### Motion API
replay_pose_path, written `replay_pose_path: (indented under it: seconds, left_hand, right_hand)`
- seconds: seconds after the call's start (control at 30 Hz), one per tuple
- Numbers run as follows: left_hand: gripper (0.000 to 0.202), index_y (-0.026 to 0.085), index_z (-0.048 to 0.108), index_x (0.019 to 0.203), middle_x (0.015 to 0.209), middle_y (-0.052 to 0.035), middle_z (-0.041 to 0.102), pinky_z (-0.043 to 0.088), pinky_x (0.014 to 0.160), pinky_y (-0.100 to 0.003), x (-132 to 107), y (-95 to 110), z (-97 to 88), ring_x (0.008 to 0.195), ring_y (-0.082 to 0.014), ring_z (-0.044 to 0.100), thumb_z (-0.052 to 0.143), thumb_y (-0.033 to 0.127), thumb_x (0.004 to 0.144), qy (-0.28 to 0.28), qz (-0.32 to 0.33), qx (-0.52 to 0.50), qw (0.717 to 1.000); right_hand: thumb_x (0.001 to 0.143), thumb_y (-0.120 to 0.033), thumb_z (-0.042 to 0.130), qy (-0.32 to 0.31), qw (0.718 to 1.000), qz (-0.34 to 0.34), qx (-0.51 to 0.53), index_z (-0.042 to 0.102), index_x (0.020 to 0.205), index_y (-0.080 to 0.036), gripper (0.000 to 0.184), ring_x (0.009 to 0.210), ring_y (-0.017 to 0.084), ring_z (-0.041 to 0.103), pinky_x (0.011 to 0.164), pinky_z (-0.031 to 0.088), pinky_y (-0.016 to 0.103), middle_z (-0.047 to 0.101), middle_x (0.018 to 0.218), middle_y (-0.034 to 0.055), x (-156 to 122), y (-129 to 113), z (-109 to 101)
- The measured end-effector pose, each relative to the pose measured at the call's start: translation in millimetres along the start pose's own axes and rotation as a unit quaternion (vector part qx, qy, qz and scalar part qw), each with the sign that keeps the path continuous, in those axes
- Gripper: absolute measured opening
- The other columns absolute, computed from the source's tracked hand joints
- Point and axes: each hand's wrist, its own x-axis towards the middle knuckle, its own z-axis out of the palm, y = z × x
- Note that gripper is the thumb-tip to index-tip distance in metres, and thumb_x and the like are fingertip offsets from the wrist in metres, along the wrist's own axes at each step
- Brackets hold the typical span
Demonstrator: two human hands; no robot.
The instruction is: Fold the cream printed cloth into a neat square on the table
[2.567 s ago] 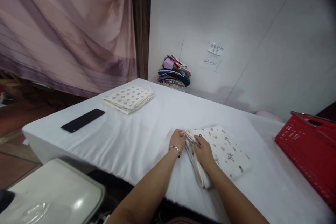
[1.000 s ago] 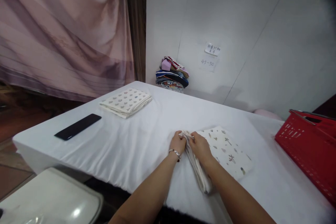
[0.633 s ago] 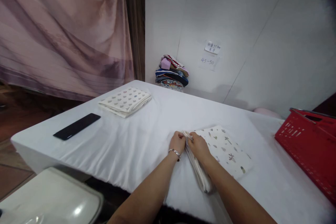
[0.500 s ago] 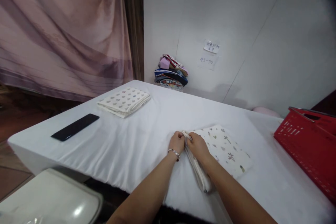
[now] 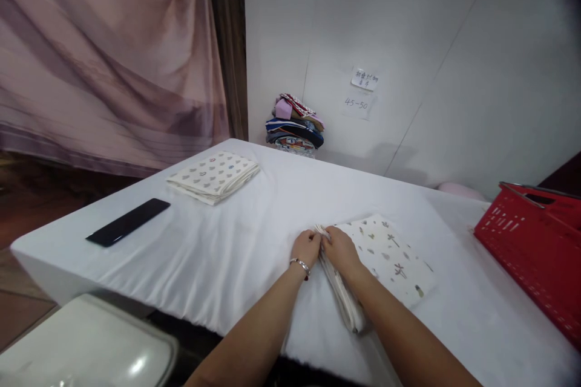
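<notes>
A folded white cloth (image 5: 385,254) with small printed plant motifs lies on the white-covered table (image 5: 254,242) in front of me. My left hand (image 5: 306,248), with a bracelet at the wrist, pinches the far left corner of its layered edge. Right beside it, my right hand (image 5: 340,249) grips the same edge, fingers closed over the layers. The two hands nearly touch, and the fingertips are partly hidden. Farther left rests a second folded cloth (image 5: 215,175), white with grey heart-like prints, apart from both hands.
A black flat phone-like slab (image 5: 129,222) lies near the table's left side. At the right edge stands a red plastic basket (image 5: 531,248). A stack of folded textiles (image 5: 295,124) sits by the wall behind. A white stool-like seat (image 5: 91,338) is at lower left.
Hardly anything differs. Both hands keep hold of the cloth's edge at the same spot, and the view has shifted very slightly.
</notes>
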Motion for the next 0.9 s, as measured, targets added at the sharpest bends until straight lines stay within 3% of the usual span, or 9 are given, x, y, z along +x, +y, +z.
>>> replay_pose_path:
  seconds: [0.17, 0.43, 0.67, 0.9]
  left_hand:
    - [0.020, 0.017, 0.059, 0.063, 0.068, -0.0025, 0.062, 0.038, 0.065, -0.024, -1, 4, -1.4, 0.072, -0.0148, 0.055, 0.048, 0.028, 0.075, 0.003, 0.004, 0.017, 1.000]
    - [0.012, 0.017, 0.054, 0.061, 0.059, 0.0015, 0.056, 0.034, 0.057, -0.022, 0, 2, 0.1, 0.061, -0.0116, 0.050, 0.048, 0.019, 0.071, 0.003, -0.013, 0.034, 0.999]
    - [0.016, 0.017, 0.056, 0.063, 0.066, 0.0002, 0.059, 0.035, 0.059, -0.022, 0, -4, 1.1, 0.063, -0.0110, 0.051, 0.046, 0.021, 0.075, -0.007, 0.010, 0.002, 1.000]
    - [0.016, 0.017, 0.057, 0.066, 0.068, -0.0006, 0.060, 0.035, 0.060, -0.022, 1, -8, 4.4, 0.064, -0.0118, 0.051, 0.045, 0.023, 0.075, -0.003, 0.011, -0.002, 1.000]
  right_hand:
    - [0.084, -0.023, 0.042, 0.015, 1.000, 0.005, 0.014, 0.055, 0.083, -0.018, 0.014, 0.077, 0.016, 0.055, 0.067, 0.033, 0.024, 0.062, 0.082, 0.0047, 1, 4, 2]
    - [0.083, -0.021, 0.041, 0.040, 0.999, 0.034, -0.012, 0.054, 0.090, -0.018, 0.016, 0.081, 0.017, 0.054, 0.068, 0.033, 0.025, 0.060, 0.090, 0.0054, -2, 1, -2]
    - [0.084, -0.019, 0.039, -0.020, 0.998, 0.003, -0.060, 0.054, 0.086, -0.017, 0.015, 0.079, 0.017, 0.054, 0.066, 0.032, 0.026, 0.058, 0.090, 0.0067, 0, -8, 1]
    - [0.084, -0.021, 0.042, -0.026, 0.999, 0.018, -0.019, 0.055, 0.085, -0.017, 0.014, 0.081, 0.016, 0.053, 0.069, 0.032, 0.026, 0.060, 0.088, 0.0067, 2, -4, 3]
